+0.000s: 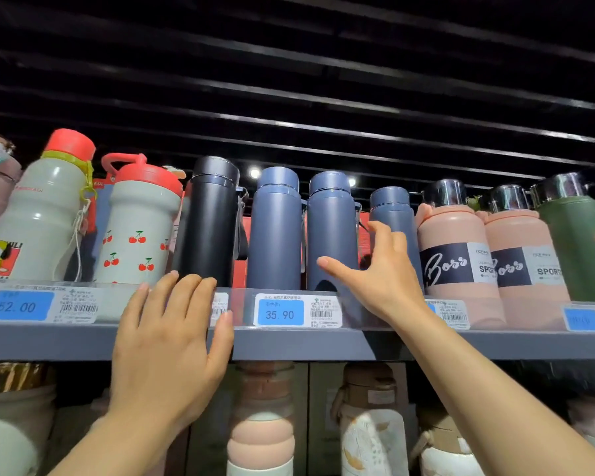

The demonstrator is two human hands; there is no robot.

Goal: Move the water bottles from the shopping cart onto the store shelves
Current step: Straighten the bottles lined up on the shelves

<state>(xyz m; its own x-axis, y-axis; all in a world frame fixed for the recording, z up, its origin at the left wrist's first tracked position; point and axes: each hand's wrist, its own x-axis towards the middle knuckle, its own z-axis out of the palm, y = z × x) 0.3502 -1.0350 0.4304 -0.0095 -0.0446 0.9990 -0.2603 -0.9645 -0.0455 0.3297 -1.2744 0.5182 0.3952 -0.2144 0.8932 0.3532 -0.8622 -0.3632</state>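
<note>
While both hands reach up to the grey metal shelf [323,343], neither grasps anything. Spread and relaxed, the right hand [380,273] has its thumb stretched left across the foot of the middle slate-blue steel bottle [332,231] and its fingers raised before the right slate-blue bottle [394,214]; whether they touch it I cannot tell. Flat, with straight fingers, the left hand [172,341] lies against the shelf's front edge, fingertips at the base of the matte black cylindrical bottle [210,221]. Between those stands a third slate-blue bottle [275,228], above a blue price tag reading 35.90 [280,312]. Farther left stand cream bottles with red caps [138,218]; farther right, pink bottles with dark labels [457,249]. More bottles stand on the shelf below.
</note>
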